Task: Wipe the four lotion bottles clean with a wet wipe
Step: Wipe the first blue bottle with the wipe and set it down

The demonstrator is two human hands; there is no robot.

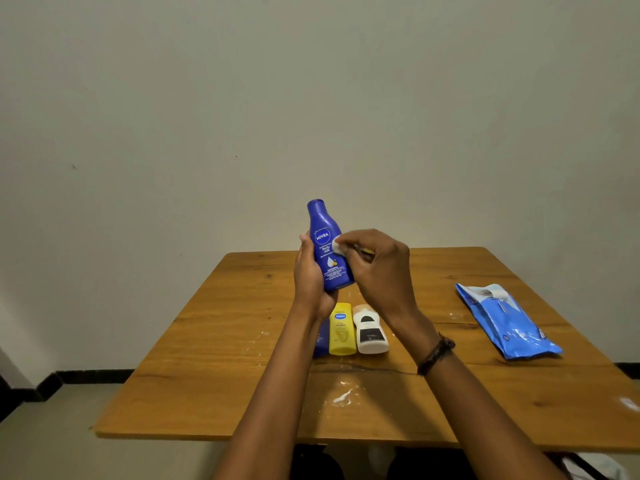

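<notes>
Blue bottle in left hand — right hand pressing wipe on it

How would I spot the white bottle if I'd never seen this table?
Start at the wooden table and look to its middle, where three bottles lie in a row below the raised hands. The white bottle is the rightmost, beside the yellow bottle. It alone is white, with a black label and a pale tan cap.
</notes>
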